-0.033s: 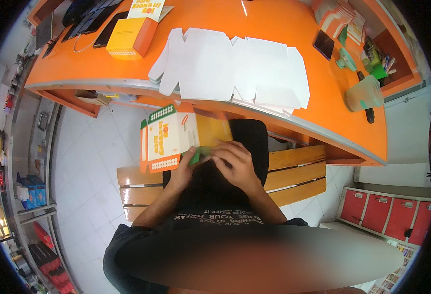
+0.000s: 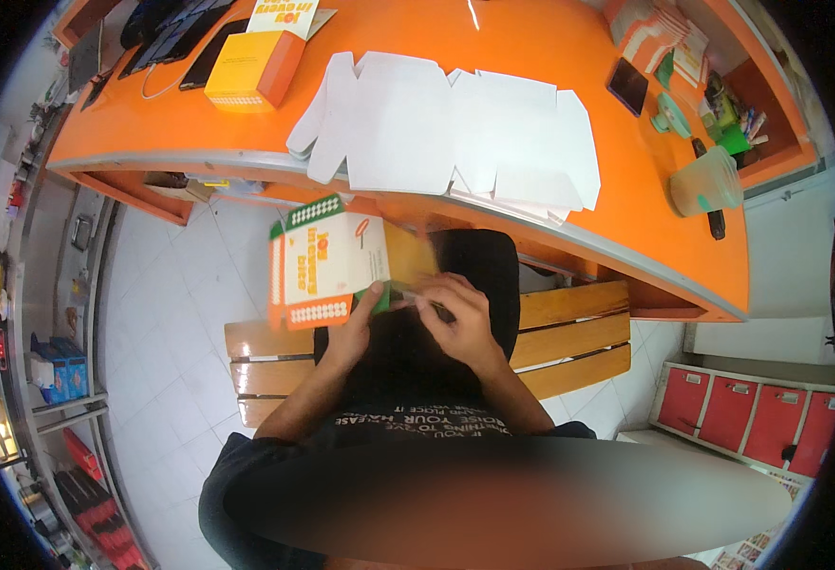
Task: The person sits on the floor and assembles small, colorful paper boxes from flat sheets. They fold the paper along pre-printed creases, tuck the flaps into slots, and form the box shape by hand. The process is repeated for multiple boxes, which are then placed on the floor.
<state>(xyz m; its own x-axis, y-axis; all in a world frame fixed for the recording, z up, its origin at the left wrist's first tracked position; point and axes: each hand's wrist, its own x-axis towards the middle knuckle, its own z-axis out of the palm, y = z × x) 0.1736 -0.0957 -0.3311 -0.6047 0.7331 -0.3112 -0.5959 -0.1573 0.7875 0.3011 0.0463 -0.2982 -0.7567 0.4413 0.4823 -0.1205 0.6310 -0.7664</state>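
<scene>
Head view shows us sitting on a wooden bench [image 2: 569, 332] at an orange tabletop [image 2: 531, 57]. We hold a flat cardboard box [image 2: 327, 266] over our lap, just below the tabletop edge. It is white and orange with green bits, and it is not folded up. Our left hand [image 2: 356, 328] grips its bottom edge, fingers pinched on the card. Our right hand [image 2: 460, 318] presses on a green flap beside it, fingers curled tight on the card too. On the tabletop lies a pile of flat white box sheets [image 2: 455, 133]. A finished orange box [image 2: 251, 71] sits near the far left. A pale green cup [image 2: 707, 180] stands at the right end.
</scene>
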